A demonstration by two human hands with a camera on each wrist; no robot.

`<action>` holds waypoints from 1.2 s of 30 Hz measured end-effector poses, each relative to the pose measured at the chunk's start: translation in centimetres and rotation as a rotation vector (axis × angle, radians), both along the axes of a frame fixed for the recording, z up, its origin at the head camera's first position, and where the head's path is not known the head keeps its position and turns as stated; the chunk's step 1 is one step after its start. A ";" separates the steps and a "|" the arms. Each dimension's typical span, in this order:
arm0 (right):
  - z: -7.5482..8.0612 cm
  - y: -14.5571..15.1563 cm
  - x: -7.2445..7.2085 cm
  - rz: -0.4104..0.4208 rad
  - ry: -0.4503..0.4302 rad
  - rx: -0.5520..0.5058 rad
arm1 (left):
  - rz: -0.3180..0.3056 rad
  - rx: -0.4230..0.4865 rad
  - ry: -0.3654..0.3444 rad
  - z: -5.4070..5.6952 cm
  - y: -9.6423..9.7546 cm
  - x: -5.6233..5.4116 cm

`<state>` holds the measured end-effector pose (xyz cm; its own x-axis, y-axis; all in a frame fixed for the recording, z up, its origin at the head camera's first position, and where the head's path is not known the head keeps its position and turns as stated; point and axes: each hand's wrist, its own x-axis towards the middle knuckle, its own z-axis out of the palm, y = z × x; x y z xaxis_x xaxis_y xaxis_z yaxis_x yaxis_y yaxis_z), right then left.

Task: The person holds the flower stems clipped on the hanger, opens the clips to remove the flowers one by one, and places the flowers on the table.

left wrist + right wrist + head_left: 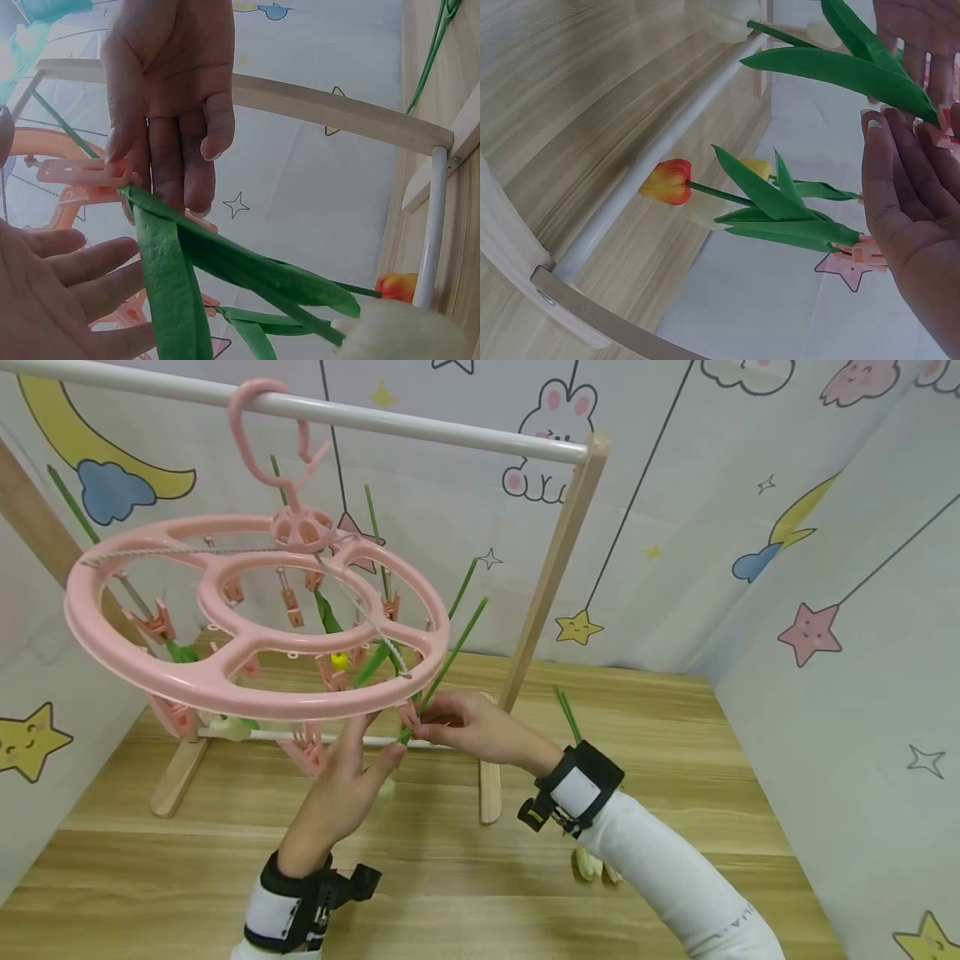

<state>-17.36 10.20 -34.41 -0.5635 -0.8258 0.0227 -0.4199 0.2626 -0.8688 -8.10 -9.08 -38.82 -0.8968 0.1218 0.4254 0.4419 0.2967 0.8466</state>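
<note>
A pink round clip hanger (330,703) hangs from a white rod, with artificial tulips held upside down in its clips. At its front right, my right hand (483,731) pinches a pink clip (90,174), thumb on one side and fingers behind. In that clip is the stem of a white tulip (405,334), its green leaves (169,262) hanging down. My left hand (341,793) is beside the same clip, fingers extended and spread in the left wrist view. A red-orange tulip (669,181) and a yellow tulip (756,168) hang farther back.
The wooden stand has a right post (555,568) close to my right hand and a low white crossbar (262,735). On the wooden table (420,893), pale tulips (592,865) lie beneath my right forearm. Patterned walls (660,602) enclose the area.
</note>
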 end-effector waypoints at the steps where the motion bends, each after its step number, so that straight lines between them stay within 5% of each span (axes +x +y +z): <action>1: -0.1 0.0 0.0 0.007 -0.001 0.001 | 0.014 0.014 0.001 0.1 0.1 0.0; 10: -1.0 0.1 0.3 0.059 0.036 0.049 | 0.084 0.131 -0.003 0.6 0.8 -0.1; 21: -1.2 1.7 -0.3 -0.029 0.094 0.058 | 0.080 0.329 0.134 1.1 1.1 -0.4; 29: -0.5 2.6 -0.5 -0.113 0.044 0.044 | 0.155 0.285 0.095 0.6 1.2 -0.8; 36: -0.1 2.5 -0.5 -0.203 -0.133 -0.113 | 0.241 0.117 -0.004 0.3 1.0 -1.2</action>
